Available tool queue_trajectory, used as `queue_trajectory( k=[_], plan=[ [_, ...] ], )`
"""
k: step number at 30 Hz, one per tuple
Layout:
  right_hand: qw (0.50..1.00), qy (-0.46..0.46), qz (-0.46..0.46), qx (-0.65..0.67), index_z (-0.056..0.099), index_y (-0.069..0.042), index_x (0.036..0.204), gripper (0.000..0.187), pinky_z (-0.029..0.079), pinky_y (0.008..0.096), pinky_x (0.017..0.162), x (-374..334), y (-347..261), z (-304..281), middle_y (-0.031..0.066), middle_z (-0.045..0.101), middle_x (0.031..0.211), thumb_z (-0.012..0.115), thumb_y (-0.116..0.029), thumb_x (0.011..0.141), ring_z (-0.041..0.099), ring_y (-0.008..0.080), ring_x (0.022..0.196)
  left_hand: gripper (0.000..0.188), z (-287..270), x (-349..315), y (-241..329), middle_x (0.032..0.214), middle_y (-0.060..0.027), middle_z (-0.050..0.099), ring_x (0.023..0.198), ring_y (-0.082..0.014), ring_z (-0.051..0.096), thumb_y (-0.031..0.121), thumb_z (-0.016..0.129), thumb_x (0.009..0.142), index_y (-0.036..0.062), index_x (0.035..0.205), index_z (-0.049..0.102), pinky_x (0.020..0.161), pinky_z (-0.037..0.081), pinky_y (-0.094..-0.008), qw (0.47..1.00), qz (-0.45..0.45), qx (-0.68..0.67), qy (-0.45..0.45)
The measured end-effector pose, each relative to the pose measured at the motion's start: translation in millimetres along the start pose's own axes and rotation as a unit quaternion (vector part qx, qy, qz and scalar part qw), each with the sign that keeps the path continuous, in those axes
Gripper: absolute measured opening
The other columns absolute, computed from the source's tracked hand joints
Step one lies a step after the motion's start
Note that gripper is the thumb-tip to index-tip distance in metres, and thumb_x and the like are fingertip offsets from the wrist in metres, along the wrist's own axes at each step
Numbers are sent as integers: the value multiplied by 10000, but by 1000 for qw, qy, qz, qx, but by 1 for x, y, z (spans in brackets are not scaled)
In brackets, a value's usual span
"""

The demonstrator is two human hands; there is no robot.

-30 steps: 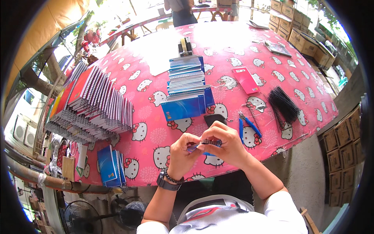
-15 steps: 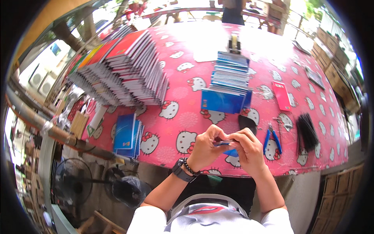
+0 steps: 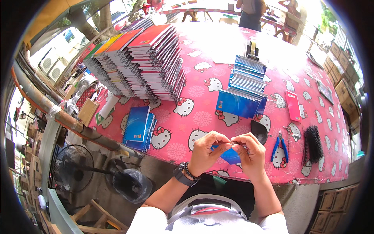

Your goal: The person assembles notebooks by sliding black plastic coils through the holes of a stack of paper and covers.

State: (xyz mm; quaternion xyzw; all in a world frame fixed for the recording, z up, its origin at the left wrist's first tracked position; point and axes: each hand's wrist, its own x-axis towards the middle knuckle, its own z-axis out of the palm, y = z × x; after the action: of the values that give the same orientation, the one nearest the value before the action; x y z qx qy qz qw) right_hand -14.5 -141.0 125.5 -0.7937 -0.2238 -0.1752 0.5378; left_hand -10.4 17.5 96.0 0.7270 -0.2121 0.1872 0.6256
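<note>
Close to the table's front edge, my left hand (image 3: pixel 209 151) and my right hand (image 3: pixel 251 154) meet, thumbs and forefingers pinched together. Between and below them shows part of a blue notebook (image 3: pixel 230 156), gripped at its top edge; the fingers hide any finer detail there. A row of overlapping blue notebooks (image 3: pixel 238 103) lies just beyond my hands. To the right of my right hand are a black curved object (image 3: pixel 259 132), blue-handled pliers (image 3: pixel 280 150) and a bundle of black spiral binding coils (image 3: pixel 313 144).
Tall stacks of spiral notebooks (image 3: pixel 150 50) rise at the left back. A smaller blue notebook pile (image 3: pixel 138 128) sits at the left edge. Further off are a pink booklet (image 3: pixel 293 105) and a tape dispenser (image 3: pixel 252 50). A standing fan (image 3: pixel 74 167) is on the floor left.
The view has shifted, so the table things appear further right. My hands stay together; the fingertips have moved slightly, and more of the blue notebook shows between them.
</note>
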Motion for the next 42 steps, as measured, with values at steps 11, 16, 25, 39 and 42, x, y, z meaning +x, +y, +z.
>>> queue_trajectory(
  k=[11,16,25,39,42],
  plan=[
    [997,51,-62,-3,537,-18,1172,539,427,369,894,3,1,-10,152,552,1169,744,-315,772,531,285,1073,156,-63,4,28,942,-119,505,871,-234,486,150,465,979,20,973,550,793,380,-365,982,-13,172,81],
    [992,22,35,-118,605,-26,1064,310,456,358,855,-11,36,-64,126,627,1054,712,-157,804,581,272,989,228,-207,44,25,770,-119,536,725,-249,515,174,439,942,12,829,551,662,392,-354,911,-52,399,88],
    [984,66,63,-152,632,-25,961,193,471,368,827,-46,57,-101,129,645,978,689,-47,779,602,286,938,169,-225,66,-29,854,-109,603,831,-279,581,203,562,923,53,902,638,750,453,-372,892,54,436,108],
    [894,113,222,-372,616,-40,1096,330,462,395,856,-42,161,-160,171,585,1009,663,-50,770,556,327,975,285,64,140,-112,1013,27,632,965,-192,553,229,718,745,141,1013,681,855,400,-367,899,228,367,-67],
    [906,182,176,-340,601,-35,1107,312,459,404,840,-45,140,-162,187,573,1012,606,-25,795,561,327,954,189,51,144,-121,903,18,651,909,-200,576,176,734,728,130,907,699,837,411,-344,905,248,344,-37]
  ],
)
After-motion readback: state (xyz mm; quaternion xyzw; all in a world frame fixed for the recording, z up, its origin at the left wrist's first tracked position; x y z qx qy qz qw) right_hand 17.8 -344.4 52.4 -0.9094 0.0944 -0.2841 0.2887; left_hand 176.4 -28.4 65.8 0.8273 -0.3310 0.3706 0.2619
